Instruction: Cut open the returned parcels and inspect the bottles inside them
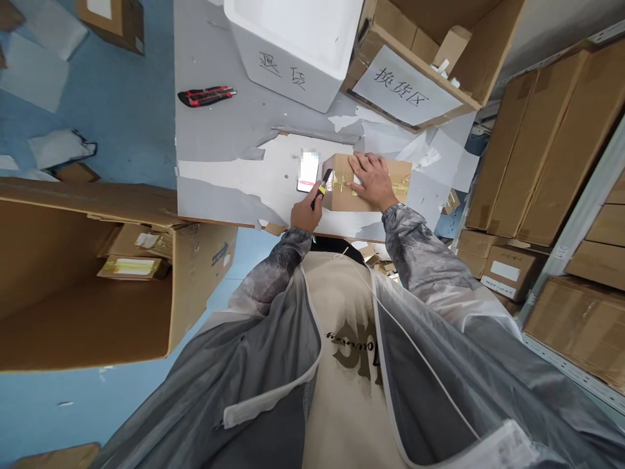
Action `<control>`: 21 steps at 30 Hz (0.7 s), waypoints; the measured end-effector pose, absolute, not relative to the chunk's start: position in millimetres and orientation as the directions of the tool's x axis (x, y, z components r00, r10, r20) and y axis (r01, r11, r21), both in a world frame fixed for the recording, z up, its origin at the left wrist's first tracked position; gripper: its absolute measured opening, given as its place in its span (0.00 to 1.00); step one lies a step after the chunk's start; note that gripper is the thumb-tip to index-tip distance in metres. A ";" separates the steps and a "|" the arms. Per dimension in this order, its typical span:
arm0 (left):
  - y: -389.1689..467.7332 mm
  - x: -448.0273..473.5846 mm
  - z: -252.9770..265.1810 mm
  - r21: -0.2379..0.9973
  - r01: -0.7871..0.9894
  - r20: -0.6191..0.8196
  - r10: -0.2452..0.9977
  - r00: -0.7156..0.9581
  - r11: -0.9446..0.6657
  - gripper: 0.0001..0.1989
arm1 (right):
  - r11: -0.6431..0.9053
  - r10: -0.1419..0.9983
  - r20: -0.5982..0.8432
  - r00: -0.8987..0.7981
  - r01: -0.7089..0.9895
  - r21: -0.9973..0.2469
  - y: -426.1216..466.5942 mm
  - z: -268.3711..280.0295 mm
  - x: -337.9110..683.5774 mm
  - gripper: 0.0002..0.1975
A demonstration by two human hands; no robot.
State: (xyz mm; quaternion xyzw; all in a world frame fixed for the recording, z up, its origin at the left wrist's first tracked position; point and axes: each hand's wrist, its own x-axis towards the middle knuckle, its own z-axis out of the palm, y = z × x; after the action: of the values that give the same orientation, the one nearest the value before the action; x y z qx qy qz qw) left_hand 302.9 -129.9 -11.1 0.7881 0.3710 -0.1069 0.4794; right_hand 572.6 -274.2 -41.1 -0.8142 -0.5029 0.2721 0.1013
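The left hand, just nearer the body than a phone lying on the table, is wrapped around a utility knife whose front end reaches the left end of a taped cardboard box, though contact cannot be made out. The box lies on the tabletop immediately right of that hand, and the right hand rests palm-down on its top, fingers spread, across the yellowish tape.

Worktop open left of phone; box blocks its right; tub and carton bar far side.
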 end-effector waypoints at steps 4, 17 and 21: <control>-129.1 302.9 -18.4 0.664 0.715 -0.534 0.531 0.658 -0.218 0.41 | -0.445 0.875 -0.357 0.326 0.832 -0.331 -272.6 -38.9 571.1 0.55; -131.2 299.4 -2.7 0.473 0.735 -0.580 0.456 0.675 -0.486 0.35 | -0.416 0.861 -0.409 0.303 0.882 -0.222 -270.4 -43.6 574.9 0.57; -137.7 293.5 12.6 0.401 0.735 -0.624 0.424 0.656 -0.547 0.36 | -0.416 0.861 -0.406 0.307 0.884 -0.214 -270.5 -46.1 574.9 0.58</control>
State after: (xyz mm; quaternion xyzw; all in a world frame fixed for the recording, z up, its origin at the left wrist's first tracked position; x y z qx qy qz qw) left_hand 293.5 -137.7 12.6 0.8477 0.3418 -0.2347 0.3309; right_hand 574.9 -270.5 -46.1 -0.8080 -0.5398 0.2346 -0.0245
